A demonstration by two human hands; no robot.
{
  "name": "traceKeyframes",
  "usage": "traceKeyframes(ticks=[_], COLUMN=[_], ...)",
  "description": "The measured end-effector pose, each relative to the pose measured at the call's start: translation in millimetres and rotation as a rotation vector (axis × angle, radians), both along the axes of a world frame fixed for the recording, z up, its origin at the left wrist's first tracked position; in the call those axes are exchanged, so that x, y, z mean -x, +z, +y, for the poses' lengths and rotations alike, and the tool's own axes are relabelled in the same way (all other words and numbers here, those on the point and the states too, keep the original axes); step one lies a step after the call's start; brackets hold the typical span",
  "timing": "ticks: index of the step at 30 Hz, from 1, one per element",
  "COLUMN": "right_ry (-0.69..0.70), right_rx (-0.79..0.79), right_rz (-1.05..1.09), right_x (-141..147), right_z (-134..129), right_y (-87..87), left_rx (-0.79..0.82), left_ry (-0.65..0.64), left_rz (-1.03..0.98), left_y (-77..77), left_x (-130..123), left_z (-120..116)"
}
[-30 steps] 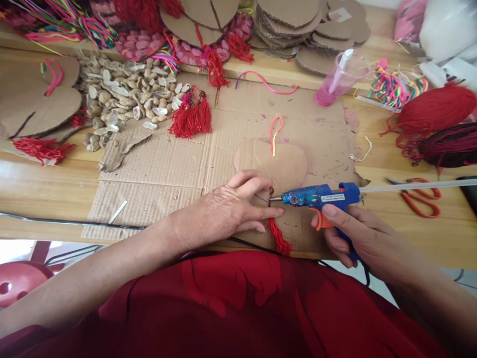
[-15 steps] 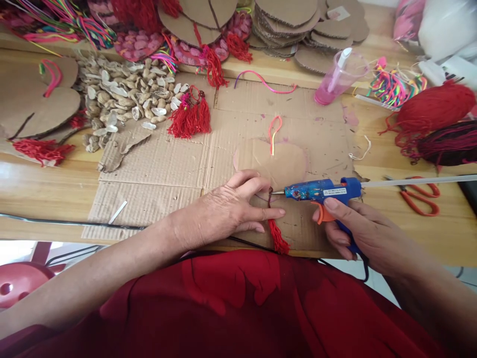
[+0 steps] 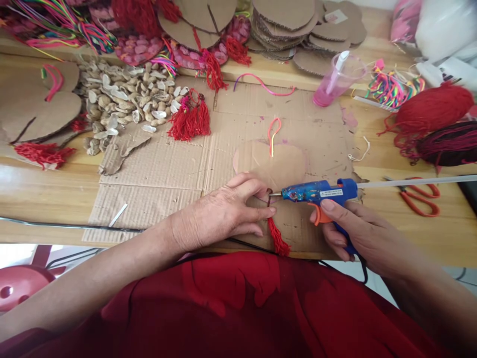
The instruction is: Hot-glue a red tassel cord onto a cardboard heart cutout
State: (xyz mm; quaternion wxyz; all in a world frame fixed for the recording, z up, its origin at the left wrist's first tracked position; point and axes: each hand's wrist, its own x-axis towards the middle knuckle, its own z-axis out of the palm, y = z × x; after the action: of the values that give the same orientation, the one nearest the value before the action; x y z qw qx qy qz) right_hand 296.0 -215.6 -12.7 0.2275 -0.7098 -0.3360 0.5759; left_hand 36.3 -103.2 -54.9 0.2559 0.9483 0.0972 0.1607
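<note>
My left hand [image 3: 227,211] is palm down on a cardboard heart-like cutout [image 3: 286,159], which has a yellow and orange cord loop [image 3: 274,130] at its top. Its fingertips press the dark cord of a red tassel [image 3: 278,238] against the lower part of the cutout. Wrapped round the handle of a blue glue gun [image 3: 307,191] is my right hand [image 3: 357,223], with its index finger at the orange trigger. The metal nozzle meets the tassel cord beside my left fingertips. A long clear glue stick [image 3: 417,182] sticks out of the gun's back.
Peanut shells [image 3: 126,97] are heaped left of a bunch of red tassels [image 3: 192,119]. Cardboard cutouts [image 3: 283,15] are stacked at the back, near a pink plastic cup [image 3: 335,82]. Orange-handled scissors [image 3: 421,199] and red yarn [image 3: 434,107] lie right. A black cable [image 3: 67,224] crosses the front edge.
My left index fingertip has drawn back slightly to the left, off the far side of the tassel cord. The glue gun has shifted a little left, its nozzle still at the cord.
</note>
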Motion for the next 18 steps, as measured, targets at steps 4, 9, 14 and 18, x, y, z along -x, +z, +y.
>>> traceKeyframes(ticks=[4,9,14,18], right_ry=[-0.030,-0.072,-0.117,-0.189], right_rx=[-0.005,-0.015,-0.019,-0.082], right_rz=[-0.003,0.019,0.031,0.105], right_x=[-0.9,0.8,1.9,-4.2], right_z=[3.9,9.6,17.7,18.2], right_y=[-4.8,-3.0,-4.3,-4.8], left_rx=[-0.006,0.020,0.018,0.025], left_ry=[0.002,0.013,0.026,0.038], left_rz=[0.002,0.004,0.003,-0.012], left_y=[0.8,1.0,0.6,-0.3], left_x=[-0.9,-0.8,-0.9,-1.4], left_z=[0.3,0.1,-0.1,0.2])
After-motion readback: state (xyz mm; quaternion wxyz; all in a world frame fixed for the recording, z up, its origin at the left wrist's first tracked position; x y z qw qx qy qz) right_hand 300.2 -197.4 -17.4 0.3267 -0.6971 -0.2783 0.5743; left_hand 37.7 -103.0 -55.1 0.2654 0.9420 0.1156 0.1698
